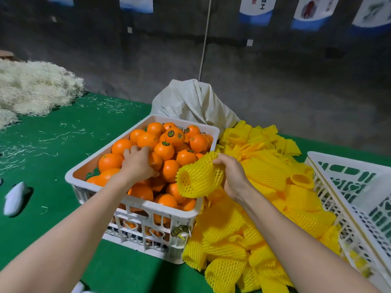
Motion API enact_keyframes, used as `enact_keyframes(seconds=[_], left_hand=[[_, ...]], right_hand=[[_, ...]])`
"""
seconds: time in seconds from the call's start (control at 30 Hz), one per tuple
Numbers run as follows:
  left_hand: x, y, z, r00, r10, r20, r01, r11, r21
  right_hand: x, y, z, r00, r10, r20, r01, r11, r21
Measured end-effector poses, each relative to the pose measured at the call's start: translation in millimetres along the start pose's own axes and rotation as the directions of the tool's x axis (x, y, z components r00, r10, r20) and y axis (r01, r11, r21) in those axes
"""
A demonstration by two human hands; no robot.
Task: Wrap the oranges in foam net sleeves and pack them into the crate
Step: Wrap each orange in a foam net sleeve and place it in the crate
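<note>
- Green cloth covers the table [53, 166]. A heap of pale shredded fibre [31, 87] is piled at its far left, well apart from the work, and loose strands are scattered across the cloth.
- A white foam piece [14, 198] lies alone near the left edge.
- Left of centre sits a white lattice supply crate [80, 172], heaped above its rim with bare oranges [175, 136]. Several carry dark stickers, and none wears a sleeve.
- The person's left hand [137, 163] reaches into the heap, fingers curled over one orange [155, 160], apparently choosing the next fruit to wrap.
- Behind this crate stands a white woven sack [190, 102], bunched at the top, its contents hidden.
- The right hand [232, 176] pinches a yellow foam net sleeve [198, 178] by its far end. It holds the sleeve just above the crate's near right corner, open mouth turned toward the left hand, seemingly so the fruit can slide straight in.
- A loose pile of sleeves [264, 208], all yellow, spreads between the two crates, within easy reach of the right hand.
- At far right a white packing crate [347, 160] sits tipped, green showing through its lattice. No wrapped orange is visible inside, though a yellow blur at its near corner cannot be made out. Packing looks barely begun.
</note>
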State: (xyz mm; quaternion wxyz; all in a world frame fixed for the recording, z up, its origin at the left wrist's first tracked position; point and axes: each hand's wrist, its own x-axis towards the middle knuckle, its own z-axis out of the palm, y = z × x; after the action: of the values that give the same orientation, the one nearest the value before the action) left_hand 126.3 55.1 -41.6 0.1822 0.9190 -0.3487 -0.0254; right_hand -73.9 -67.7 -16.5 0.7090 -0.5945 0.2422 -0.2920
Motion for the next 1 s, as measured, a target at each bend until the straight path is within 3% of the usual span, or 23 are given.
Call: enact_keyframes(seconds=[0.13,0.2,0.23,0.3,0.33,0.4,0.5,0.6,0.7,0.8,0.9,1.0], left_hand=[[1,-5,9,0.971,0.142,-0.191,-0.159,0.984,-0.077],[-5,-3,7,0.975,0.049,-0.216,-0.132,0.912,-0.387],[-10,0,3,0.991,-0.008,-0.137,-0.077,0.795,-0.602],[-23,12,-8,0.992,0.056,0.116,0.088,0.371,-0.925],[-30,20,-12,0.966,0.146,0.215,0.189,0.173,-0.967],[-42,40,-18,0.906,0.315,0.281,0.329,-0.109,-0.938],[-57,73,-17,0.863,0.406,0.299,0.435,-0.300,-0.849],[-73,105,-15,0.826,0.468,0.314,0.505,-0.368,-0.780],[-84,135,-6,0.843,0.424,0.330,0.468,-0.278,-0.839],[-95,156,6,0.840,0.427,0.335,0.473,-0.272,-0.838],[-103,173,19,0.811,0.451,0.372,0.535,-0.318,-0.783],[-109,185,31,0.756,0.514,0.406,0.585,-0.252,-0.771]], right_hand=[[1,4,10,0.993,-0.012,0.120,0.019,0.998,-0.064],[-1,4,11,0.988,-0.001,0.157,0.012,0.997,-0.074],[-2,4,10,0.986,0.011,0.166,0.000,0.998,-0.067],[-7,1,9,0.982,0.048,0.185,-0.039,0.998,-0.049],[-11,-1,8,0.976,0.066,0.206,-0.061,0.998,-0.031],[-19,-7,4,0.956,0.087,0.279,-0.104,0.993,0.049],[-34,-15,-3,0.923,0.042,0.382,-0.100,0.986,0.132],[-46,-22,-15,0.912,-0.006,0.411,-0.063,0.986,0.153],[-57,-26,-31,0.918,-0.026,0.396,-0.042,0.986,0.160],[-66,-27,-48,0.951,-0.103,0.291,0.117,0.993,-0.032],[-78,-25,-72,0.905,-0.414,0.101,0.416,0.804,-0.425],[-90,-14,-89,0.792,-0.610,0.022,0.474,0.592,-0.651]])
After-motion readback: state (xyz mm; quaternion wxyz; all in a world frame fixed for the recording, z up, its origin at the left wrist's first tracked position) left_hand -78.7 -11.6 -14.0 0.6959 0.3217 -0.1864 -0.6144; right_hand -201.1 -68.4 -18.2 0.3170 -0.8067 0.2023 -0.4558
